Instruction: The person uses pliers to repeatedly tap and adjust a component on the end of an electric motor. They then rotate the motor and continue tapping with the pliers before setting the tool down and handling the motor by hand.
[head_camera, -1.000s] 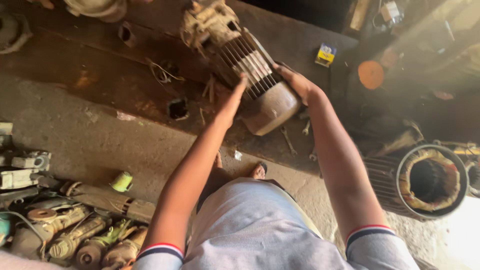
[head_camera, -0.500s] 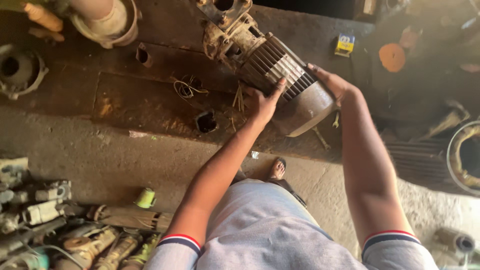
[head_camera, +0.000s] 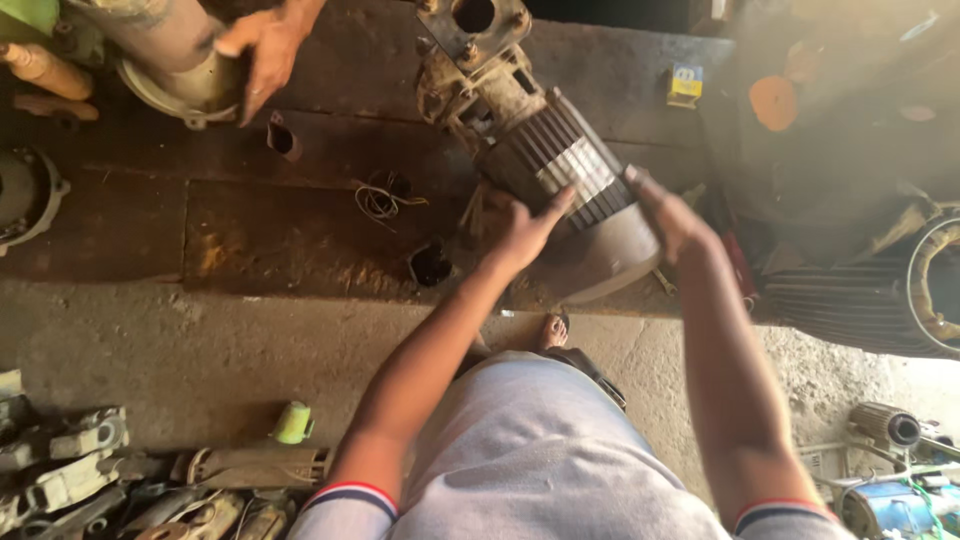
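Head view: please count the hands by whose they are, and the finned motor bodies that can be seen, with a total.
The person's own hands, left hand and right hand, both on the grey finned metal motor lying on the rusty metal bench: 2
Another person's hand: 1
Finned motor bodies, the grey one and a dark finned motor housing: 2
Total: 5

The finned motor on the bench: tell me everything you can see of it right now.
The motor is a grimy grey metal unit lying on its side, slanting across the rusty workbench. Its body is ribbed with cooling fins; a smooth rounded end cover points toward the person, and a dirty pump-like casting with a flanged round opening sits at the far end. The left hand and the right hand press on either side of the finned body.
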